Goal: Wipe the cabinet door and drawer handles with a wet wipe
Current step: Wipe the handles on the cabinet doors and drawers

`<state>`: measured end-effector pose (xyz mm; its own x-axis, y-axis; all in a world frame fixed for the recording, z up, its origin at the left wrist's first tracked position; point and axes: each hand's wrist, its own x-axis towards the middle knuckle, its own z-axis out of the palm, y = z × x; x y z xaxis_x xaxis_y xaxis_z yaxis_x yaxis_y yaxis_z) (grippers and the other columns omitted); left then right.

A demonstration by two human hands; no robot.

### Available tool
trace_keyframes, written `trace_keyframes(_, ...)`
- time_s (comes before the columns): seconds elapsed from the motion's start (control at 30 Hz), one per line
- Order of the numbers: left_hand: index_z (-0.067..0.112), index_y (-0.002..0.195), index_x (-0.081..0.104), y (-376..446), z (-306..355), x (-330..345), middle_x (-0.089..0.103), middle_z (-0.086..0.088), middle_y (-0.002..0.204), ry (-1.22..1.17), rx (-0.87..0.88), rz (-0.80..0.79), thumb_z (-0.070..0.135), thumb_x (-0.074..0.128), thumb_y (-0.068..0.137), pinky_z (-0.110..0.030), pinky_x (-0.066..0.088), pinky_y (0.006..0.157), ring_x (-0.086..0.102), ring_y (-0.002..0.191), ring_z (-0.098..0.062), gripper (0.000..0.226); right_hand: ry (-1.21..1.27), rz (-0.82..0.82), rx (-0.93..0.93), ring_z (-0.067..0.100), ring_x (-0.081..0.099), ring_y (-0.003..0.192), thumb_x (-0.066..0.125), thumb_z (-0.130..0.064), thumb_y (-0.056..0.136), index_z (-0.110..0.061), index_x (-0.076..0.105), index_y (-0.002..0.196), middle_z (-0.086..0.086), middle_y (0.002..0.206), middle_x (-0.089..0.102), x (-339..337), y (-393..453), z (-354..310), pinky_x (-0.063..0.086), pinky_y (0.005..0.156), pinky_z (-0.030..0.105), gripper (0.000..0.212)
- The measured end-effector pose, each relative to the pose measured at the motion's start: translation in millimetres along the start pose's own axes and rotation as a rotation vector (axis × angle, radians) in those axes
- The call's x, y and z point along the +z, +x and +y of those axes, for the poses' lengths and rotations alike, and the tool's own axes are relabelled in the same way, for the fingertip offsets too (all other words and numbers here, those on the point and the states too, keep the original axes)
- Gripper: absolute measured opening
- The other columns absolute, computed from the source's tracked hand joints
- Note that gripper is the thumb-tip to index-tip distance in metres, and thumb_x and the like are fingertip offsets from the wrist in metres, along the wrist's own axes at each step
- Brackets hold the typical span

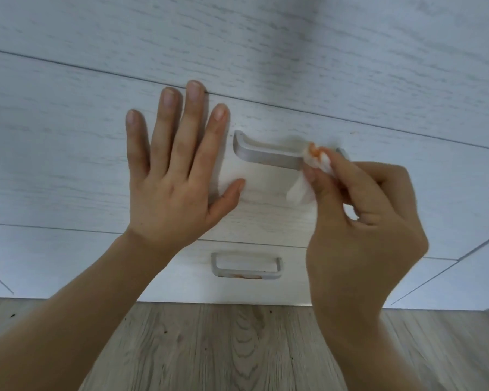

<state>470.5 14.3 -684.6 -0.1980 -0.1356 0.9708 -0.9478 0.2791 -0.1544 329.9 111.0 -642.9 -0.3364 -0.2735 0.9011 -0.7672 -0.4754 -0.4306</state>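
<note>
Brushed-metal upper drawer handle point(268, 156) under wiping, right end.
Right hand point(359, 221) pinches an orange-stained wet wipe point(316, 162) against the bar's right end; left hand point(175, 170) lies spread flat on the drawer front point(68, 153), bracing it. Likely next: sweep leftward along the bar with a clean fold, then move on to the lower handle point(246, 266), which shows orange smears. Only the bracing thumb sits near the path; wood-look floor point(223, 348) lies below.

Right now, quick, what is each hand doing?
Left hand: open, fingers straight, flat against the drawer front.
Right hand: closed in a pinch on the wet wipe, pressing it to the upper handle.
</note>
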Motion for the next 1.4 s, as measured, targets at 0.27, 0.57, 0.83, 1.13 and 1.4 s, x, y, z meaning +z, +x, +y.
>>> trace_keyframes(0.27, 0.006, 0.148, 0.018, 0, 0, 0, 0.019, -0.02, 0.147, -0.005, -0.002, 0.012, 0.054, 0.042, 0.089, -0.048, 0.001, 0.115, -0.007, 0.144, -0.021, 0.08, -0.018, 0.006, 0.005, -0.009, 0.049, 0.071, 0.07, -0.012, 0.084, -0.009, 0.065, 0.105, -0.01, 0.081, 0.051, -9, 5, 2, 0.039, 0.065, 0.002, 0.022)
trace_keyframes(0.57, 0.007, 0.146, 0.022, 0, 0, 0, 0.02, -0.019, 0.146, -0.001, -0.005, 0.016, 0.055, 0.043, 0.088, -0.048, 0.002, 0.115, -0.007, 0.144, -0.02, 0.078, -0.044, -0.018, -0.042, -0.004, 0.044, 0.064, 0.071, -0.01, 0.083, -0.007, 0.068, 0.102, -0.004, 0.079, 0.051, 0, 3, -1, 0.037, 0.066, 0.001, 0.02)
trace_keyframes(0.83, 0.007, 0.147, 0.021, -1, 0, 2, 0.02, -0.019, 0.146, 0.023, -0.006, 0.024, 0.056, 0.04, 0.089, -0.048, 0.003, 0.115, -0.006, 0.144, -0.021, 0.078, -0.009, -0.075, -0.043, -0.005, 0.047, 0.067, 0.07, -0.013, 0.083, -0.012, 0.066, 0.104, -0.005, 0.078, 0.051, -3, 9, -6, 0.037, 0.065, 0.002, 0.021)
trace_keyframes(1.13, 0.008, 0.147, 0.021, 0, 0, 1, 0.02, -0.019, 0.146, 0.008, -0.004, 0.018, 0.056, 0.042, 0.088, -0.047, 0.002, 0.115, -0.007, 0.144, -0.02, 0.079, -0.091, -0.084, -0.089, 0.006, 0.046, 0.074, 0.068, -0.028, 0.084, -0.028, 0.066, 0.099, -0.012, 0.078, 0.049, 7, 5, -12, 0.034, 0.073, 0.027, 0.015)
trace_keyframes(1.4, 0.009, 0.146, 0.021, 0, -1, 1, 0.02, -0.017, 0.147, -0.003, -0.002, 0.004, 0.056, 0.039, 0.09, -0.047, 0.001, 0.115, -0.008, 0.144, -0.02, 0.075, -0.113, -0.088, -0.084, 0.003, 0.04, 0.075, 0.069, -0.026, 0.085, -0.02, 0.071, 0.097, -0.011, 0.078, 0.045, 7, 5, -11, 0.029, 0.076, 0.025, 0.014)
